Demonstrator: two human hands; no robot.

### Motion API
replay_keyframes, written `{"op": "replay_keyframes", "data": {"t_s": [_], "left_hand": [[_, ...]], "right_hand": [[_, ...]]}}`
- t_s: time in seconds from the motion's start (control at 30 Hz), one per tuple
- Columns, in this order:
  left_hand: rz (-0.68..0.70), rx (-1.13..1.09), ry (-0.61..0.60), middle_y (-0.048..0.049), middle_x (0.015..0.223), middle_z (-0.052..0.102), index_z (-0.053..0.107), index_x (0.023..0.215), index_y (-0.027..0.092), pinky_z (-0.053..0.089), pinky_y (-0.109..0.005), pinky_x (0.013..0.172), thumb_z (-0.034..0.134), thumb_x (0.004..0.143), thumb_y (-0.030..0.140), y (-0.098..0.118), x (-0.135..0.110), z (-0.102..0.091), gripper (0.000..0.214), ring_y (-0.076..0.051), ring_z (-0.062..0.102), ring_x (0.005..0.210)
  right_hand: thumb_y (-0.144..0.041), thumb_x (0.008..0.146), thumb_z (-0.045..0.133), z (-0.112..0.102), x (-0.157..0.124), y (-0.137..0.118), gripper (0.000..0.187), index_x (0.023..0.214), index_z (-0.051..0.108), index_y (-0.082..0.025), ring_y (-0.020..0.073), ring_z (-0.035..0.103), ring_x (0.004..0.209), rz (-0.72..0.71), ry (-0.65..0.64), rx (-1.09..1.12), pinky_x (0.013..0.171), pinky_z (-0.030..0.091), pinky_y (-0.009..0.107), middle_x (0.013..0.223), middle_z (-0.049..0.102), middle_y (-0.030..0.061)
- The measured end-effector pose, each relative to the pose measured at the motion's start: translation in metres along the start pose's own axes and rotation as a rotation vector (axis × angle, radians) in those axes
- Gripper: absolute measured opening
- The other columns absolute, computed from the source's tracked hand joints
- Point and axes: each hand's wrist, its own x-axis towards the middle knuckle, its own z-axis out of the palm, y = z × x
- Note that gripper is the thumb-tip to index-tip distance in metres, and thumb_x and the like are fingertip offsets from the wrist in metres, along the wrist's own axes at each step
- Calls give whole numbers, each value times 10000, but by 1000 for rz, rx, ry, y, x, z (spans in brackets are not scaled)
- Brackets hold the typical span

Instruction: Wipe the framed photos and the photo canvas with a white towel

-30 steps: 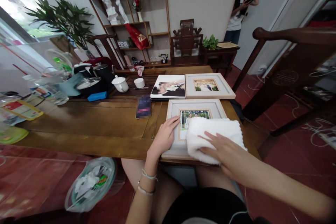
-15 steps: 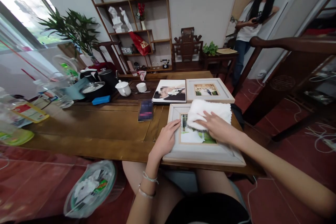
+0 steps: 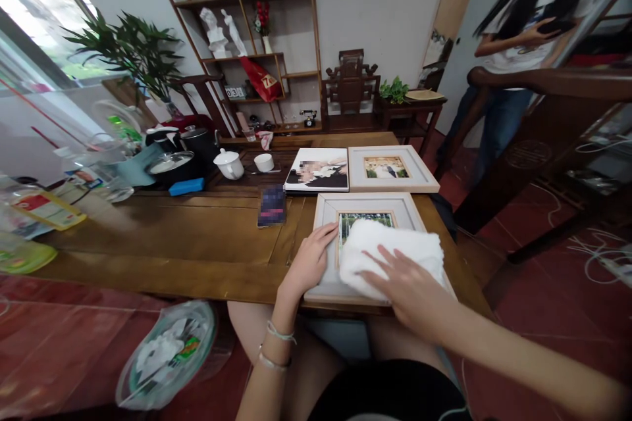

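A picture frame (image 3: 320, 276) with a pale wide border lies flat near the table's front edge. My left hand (image 3: 312, 262) rests on its left side, fingers stretched out toward the photo. With my right hand (image 3: 402, 283) I hold a white fluffy cloth (image 3: 415, 247) against the frame, fingers spread over the top of it. The cloth covers most of the photo and part of the right border; only the photo's upper and left parts show. Behind it lie a second pale frame (image 3: 427, 177) and a white-edged picture (image 3: 316, 168), side by side.
On the table stand a white teapot (image 3: 229, 164), a white cup (image 3: 264, 162), a dark booklet (image 3: 271, 205) and a blue block (image 3: 186, 187). Bottles (image 3: 44, 207) crowd the left end. A waste bin (image 3: 168, 355) is on the floor. A person (image 3: 528, 46) stands behind a wooden chair (image 3: 538, 131).
My right hand has drawn the cloth down over the photo toward the frame's front edge, baring its top. My left hand stays put. The person at right has come closer.
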Motion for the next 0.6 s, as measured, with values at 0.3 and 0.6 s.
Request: {"op": "replay_keyframes", "data": {"t_s": [0.3,0.6], "left_hand": [[-15,-6,-4,-61,1442,455,499,1345,208,304,-447,1142,315,794,-28,3,0,-2,628,-198,381,1349],[-34,-44,-12,-67,1438,462,501,1342,229,331,-417,1115,390,870,85,2,2,-2,506,-213,410,1328]], "right_hand": [[14,752,433,3,65,75,646,1366,487,-179,396,362,1318,183,55,-203,1008,343,562,1435,453,147],[-157,807,544,-16,42,-34,509,1316,537,-177,425,473,1230,-76,-75,-87,934,435,554,1378,484,228]]}}
